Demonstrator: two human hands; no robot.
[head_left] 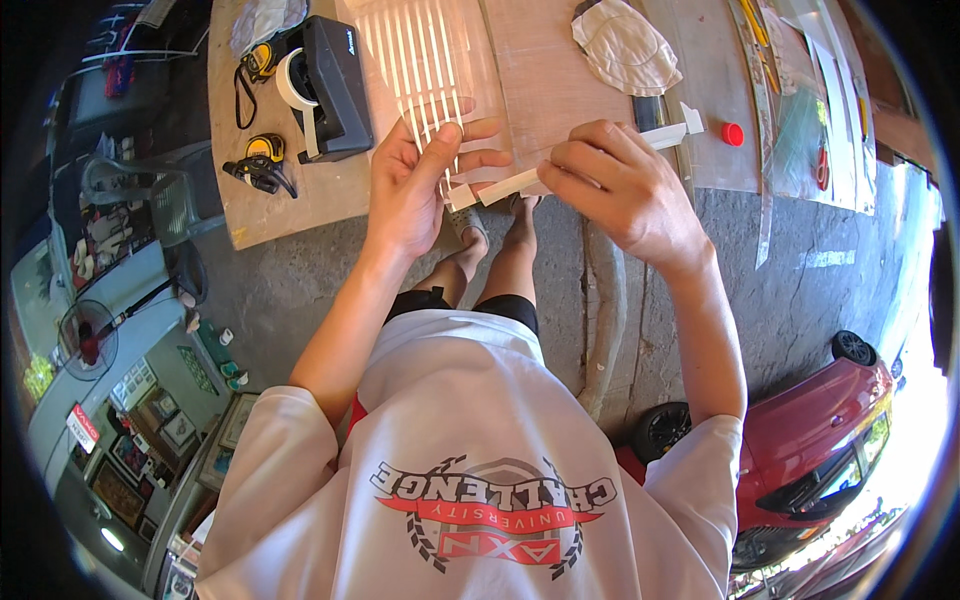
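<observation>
Several thin pale strips (pixel 422 65), set side by side with gaps between them, lie against my left hand (pixel 418 180). Its thumb presses on their near ends while the other fingers spread behind them, so the hand is closed on the strips. My right hand (pixel 628 190) pinches a long, pale, flat stick (pixel 515 187) that slants from lower left to upper right. The stick's blocky left end (pixel 462 197) meets or nearly meets the strip ends by my left hand; whether they touch I cannot tell. Its wider far end (pixel 692 118) sticks out past my right hand.
On the wooden table (pixel 530 90) stand a black tape dispenser (pixel 340 85) with a tape roll (pixel 296 80), two tape measures (pixel 264 60), a beige cloth item (pixel 625 48) and a red cap (pixel 732 133). A metal ruler (pixel 766 215) overhangs the edge. A red car (pixel 815 450) stands behind at right.
</observation>
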